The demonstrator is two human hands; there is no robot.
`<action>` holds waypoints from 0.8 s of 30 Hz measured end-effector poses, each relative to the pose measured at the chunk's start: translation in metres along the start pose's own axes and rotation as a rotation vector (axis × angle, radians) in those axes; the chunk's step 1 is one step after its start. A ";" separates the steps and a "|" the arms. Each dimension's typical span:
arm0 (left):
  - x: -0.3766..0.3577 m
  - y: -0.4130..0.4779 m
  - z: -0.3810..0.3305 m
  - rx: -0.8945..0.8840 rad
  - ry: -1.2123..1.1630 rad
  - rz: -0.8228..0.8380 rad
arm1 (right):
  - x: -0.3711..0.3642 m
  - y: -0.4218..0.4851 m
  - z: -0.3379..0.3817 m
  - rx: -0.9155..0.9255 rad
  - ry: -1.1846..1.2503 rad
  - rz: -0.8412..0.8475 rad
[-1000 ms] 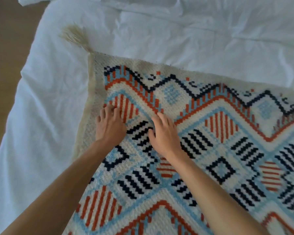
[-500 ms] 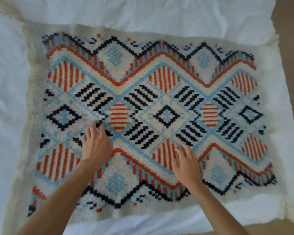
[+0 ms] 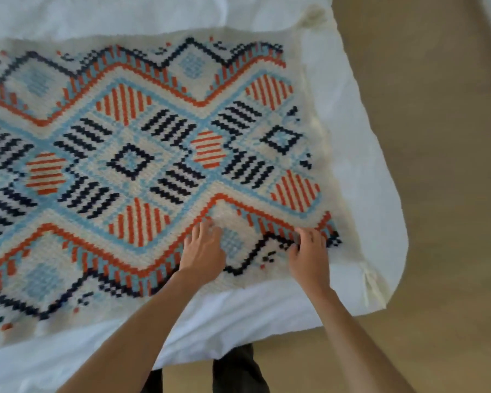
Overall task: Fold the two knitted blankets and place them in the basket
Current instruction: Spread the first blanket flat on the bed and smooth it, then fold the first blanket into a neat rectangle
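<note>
While the knitted blanket (image 3: 159,154) lies spread flat on the bed (image 3: 352,165), your left grip (image 3: 203,251) rests on it with fingers loosely open, holding nothing. Your right grip (image 3: 309,253) bends its fingers onto the near right corner; blur hides whether it pinches. If you lift from that one corner only, the knit could skew, or slide off the bed's right edge toward the floor (image 3: 451,137).
</note>
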State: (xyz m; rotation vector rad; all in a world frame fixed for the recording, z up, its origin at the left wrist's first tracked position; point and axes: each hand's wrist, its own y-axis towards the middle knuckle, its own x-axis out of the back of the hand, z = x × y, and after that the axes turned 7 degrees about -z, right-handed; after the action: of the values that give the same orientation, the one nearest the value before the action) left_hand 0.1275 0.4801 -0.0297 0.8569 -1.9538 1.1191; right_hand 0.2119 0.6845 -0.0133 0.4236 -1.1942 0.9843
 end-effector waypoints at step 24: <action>0.002 0.064 -0.175 0.283 -0.502 0.009 | 0.026 -0.029 -0.028 0.126 0.293 -0.013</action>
State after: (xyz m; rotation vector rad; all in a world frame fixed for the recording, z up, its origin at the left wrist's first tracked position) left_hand 0.1193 0.6619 0.0093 1.3901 -2.2235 1.2976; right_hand 0.2525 0.7002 0.0069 0.3711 -0.8675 1.0737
